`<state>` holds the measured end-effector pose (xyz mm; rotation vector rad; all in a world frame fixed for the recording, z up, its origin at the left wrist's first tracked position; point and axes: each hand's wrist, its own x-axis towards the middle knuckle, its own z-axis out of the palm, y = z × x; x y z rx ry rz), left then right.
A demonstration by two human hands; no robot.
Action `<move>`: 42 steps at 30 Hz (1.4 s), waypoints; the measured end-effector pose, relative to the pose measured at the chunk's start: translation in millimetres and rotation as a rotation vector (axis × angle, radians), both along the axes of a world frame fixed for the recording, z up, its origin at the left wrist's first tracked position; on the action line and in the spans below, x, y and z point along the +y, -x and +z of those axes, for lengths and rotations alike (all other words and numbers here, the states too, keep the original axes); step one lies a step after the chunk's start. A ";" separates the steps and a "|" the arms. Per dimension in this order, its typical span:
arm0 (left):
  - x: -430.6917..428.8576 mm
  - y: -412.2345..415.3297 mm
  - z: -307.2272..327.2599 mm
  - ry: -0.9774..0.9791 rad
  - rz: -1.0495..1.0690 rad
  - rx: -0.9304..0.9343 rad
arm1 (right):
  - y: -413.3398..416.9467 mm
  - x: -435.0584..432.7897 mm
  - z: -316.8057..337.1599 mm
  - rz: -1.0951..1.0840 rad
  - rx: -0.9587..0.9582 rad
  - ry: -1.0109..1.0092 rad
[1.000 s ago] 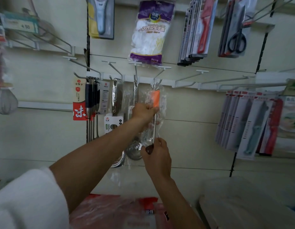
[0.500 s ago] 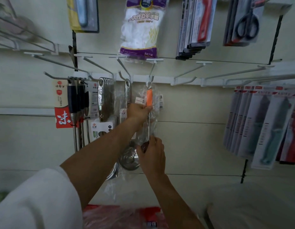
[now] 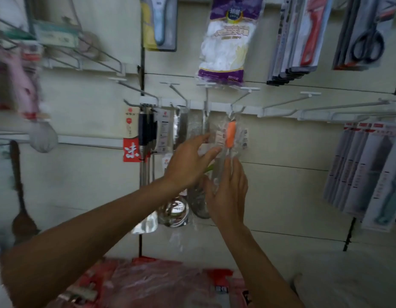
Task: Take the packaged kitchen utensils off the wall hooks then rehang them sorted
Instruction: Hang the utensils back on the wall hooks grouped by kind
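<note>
Pale slatted shop wall with white wire hooks (image 3: 239, 108), both my hands up at the utensil row.

My left hand (image 3: 188, 162) is spread open, fingers flat against the clear plastic sleeves, gripping nothing; my right hand (image 3: 229, 191) is open too, fingertips just touching the clear-bagged utensil with the orange handle (image 3: 231, 134), which hangs from a hook. To its left hang steel ladles in clear bags (image 3: 177, 210) and black-handled tools on a red-and-white card (image 3: 131, 134). I judge sorting partly done: that left group looks ordered, hooks to the right stand bare, and red packets (image 3: 148, 283) lie below, perhaps waiting to be hung.
</note>
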<state>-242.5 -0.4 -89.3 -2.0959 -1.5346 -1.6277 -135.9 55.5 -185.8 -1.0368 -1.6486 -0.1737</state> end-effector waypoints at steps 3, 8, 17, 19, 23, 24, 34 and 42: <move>-48.6 59.0 -12.3 -0.029 0.172 0.251 | 25.6 -34.3 14.4 0.054 -0.044 -0.061; -134.6 160.0 -22.1 0.016 0.451 0.371 | 96.7 -95.6 34.6 0.178 -0.116 -0.120; -335.1 335.0 -37.3 0.092 0.803 0.395 | 297.4 -249.7 26.3 0.491 -0.187 -0.195; -382.1 370.3 -44.2 0.118 0.873 0.398 | 343.9 -288.6 17.6 0.564 -0.197 -0.199; -476.3 433.4 -59.5 0.144 1.036 0.400 | 429.0 -361.2 1.0 0.671 -0.239 -0.209; -499.4 446.6 -64.0 0.154 1.078 0.392 | 447.7 -379.1 -2.8 0.696 -0.250 -0.216; -690.8 557.4 -120.9 0.237 1.338 0.330 | 607.8 -552.4 -45.5 0.952 -0.338 -0.237; -806.6 622.3 -231.3 0.396 1.476 0.120 | 702.7 -670.0 -160.6 1.145 -0.548 -0.143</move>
